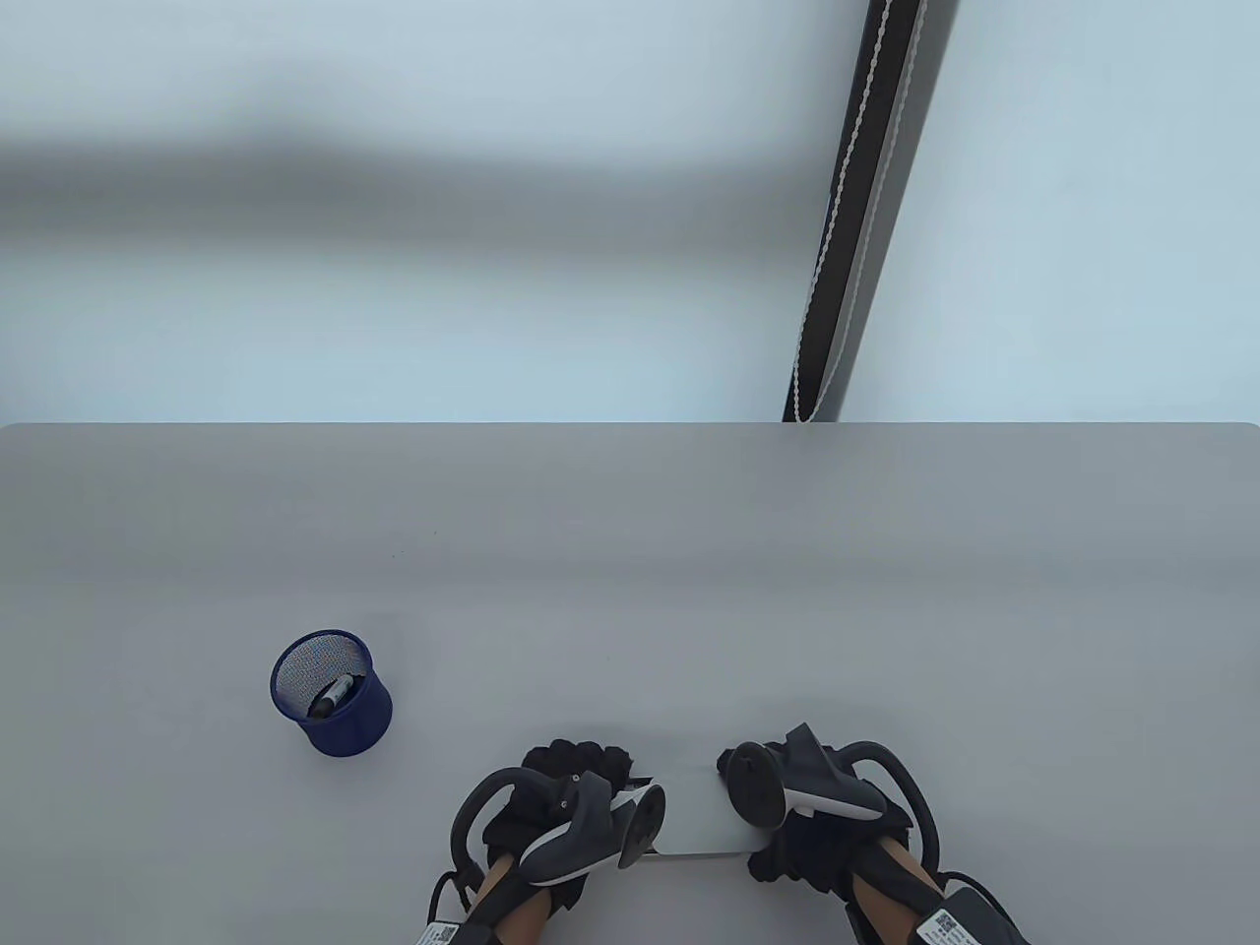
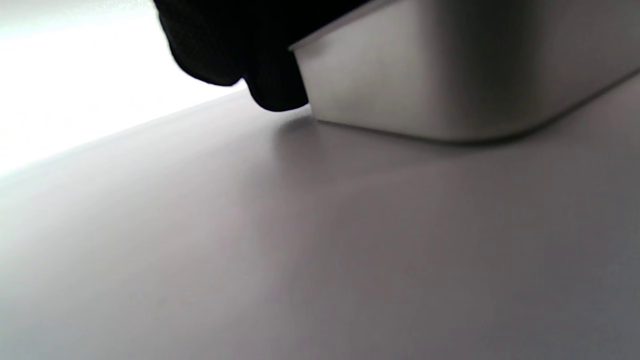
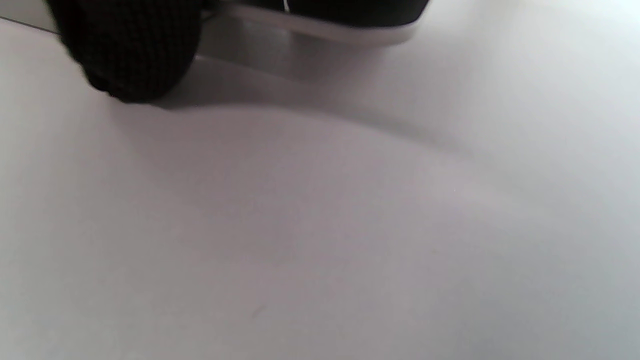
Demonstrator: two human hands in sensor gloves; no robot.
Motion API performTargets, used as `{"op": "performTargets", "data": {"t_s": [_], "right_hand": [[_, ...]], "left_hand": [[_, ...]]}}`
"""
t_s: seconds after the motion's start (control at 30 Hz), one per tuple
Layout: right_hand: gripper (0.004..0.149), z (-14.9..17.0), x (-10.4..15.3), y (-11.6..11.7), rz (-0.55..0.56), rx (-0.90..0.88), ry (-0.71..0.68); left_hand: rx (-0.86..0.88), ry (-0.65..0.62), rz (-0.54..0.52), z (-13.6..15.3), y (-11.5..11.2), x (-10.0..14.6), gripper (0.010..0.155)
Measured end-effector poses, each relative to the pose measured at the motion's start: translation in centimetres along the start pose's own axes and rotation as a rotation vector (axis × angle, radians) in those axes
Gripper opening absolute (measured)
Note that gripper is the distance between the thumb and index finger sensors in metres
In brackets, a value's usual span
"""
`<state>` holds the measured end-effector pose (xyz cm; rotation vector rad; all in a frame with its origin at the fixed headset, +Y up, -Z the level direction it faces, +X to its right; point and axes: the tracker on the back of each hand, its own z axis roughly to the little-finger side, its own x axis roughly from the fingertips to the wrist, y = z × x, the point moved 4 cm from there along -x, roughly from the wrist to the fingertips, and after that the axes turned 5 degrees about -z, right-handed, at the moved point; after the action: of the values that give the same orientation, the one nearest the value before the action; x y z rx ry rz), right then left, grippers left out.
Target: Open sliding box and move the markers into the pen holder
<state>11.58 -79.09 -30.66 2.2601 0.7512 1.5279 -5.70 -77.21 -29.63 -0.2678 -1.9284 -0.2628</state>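
Observation:
A white sliding box [image 1: 694,812] lies at the table's near edge between my two hands. My left hand [image 1: 579,770] grips its left end; in the left wrist view its gloved fingers [image 2: 270,85] hang down over the box's [image 2: 425,85] edge to the table. My right hand [image 1: 736,766] holds the right end, mostly hidden under its tracker. One gloved fingertip [image 3: 135,55] touches the table beside the box [image 3: 320,30]. The blue mesh pen holder [image 1: 330,694] stands to the left with a black marker [image 1: 333,695] inside. I cannot see inside the box.
The grey table [image 1: 689,551] stretches wide behind and to both sides of the box. A dark post with a white cord [image 1: 856,207] stands beyond the table's far edge at the right.

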Motion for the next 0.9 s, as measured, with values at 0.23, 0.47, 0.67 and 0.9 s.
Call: {"op": "performTargets", "data": {"t_s": [0.23,0.47,0.67,0.9], "right_hand": [[0.074,0.0,0.0,-0.01,0.0,0.0,0.0],[0.074,-0.01,0.01,0.0,0.002,0.002,0.0],[0.074,-0.03,0.02,0.01,0.003,0.002,0.0],[0.074,-0.05,0.04,0.01,0.002,0.004,0.001]], "left_hand": [[-0.029,-0.018,-0.031,-0.08,0.11,-0.04,0.077],[-0.116,-0.064,-0.061,-0.83,0.31,0.09,0.084],[-0.109,-0.087,-0.064,-0.89,0.2,0.2,0.087],[-0.072,-0.102,-0.071,-0.69,0.08,0.35,0.083]]}}
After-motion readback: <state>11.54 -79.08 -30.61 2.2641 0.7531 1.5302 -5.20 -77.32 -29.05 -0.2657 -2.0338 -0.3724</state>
